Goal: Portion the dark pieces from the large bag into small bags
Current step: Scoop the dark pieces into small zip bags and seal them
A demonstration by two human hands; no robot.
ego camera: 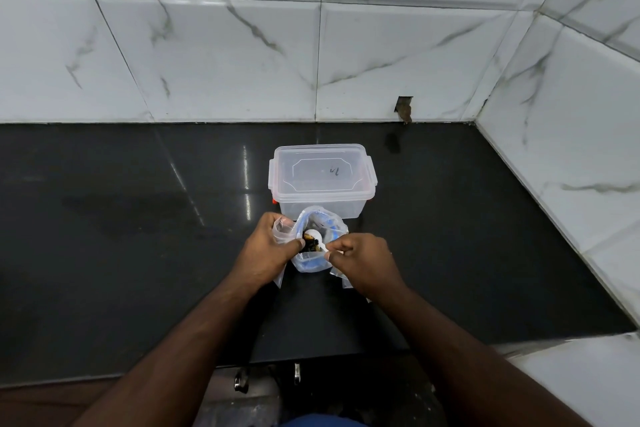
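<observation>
The large clear bag (320, 260) with blue print stands open on the black counter, just in front of a lidded box. Dark pieces (310, 243) lie inside it. A small white spoon (316, 237) dips into the bag, its bowl over the pieces. My right hand (360, 262) pinches the spoon's handle at the bag's right rim. My left hand (268, 246) grips a small clear bag (282, 229) against the large bag's left rim, thumb by the dark pieces.
A clear plastic box with its lid on (322, 180) stands right behind the bag. More clear plastic (346, 282) lies under my right hand. The black counter (138, 218) ends at tiled walls behind and to the right.
</observation>
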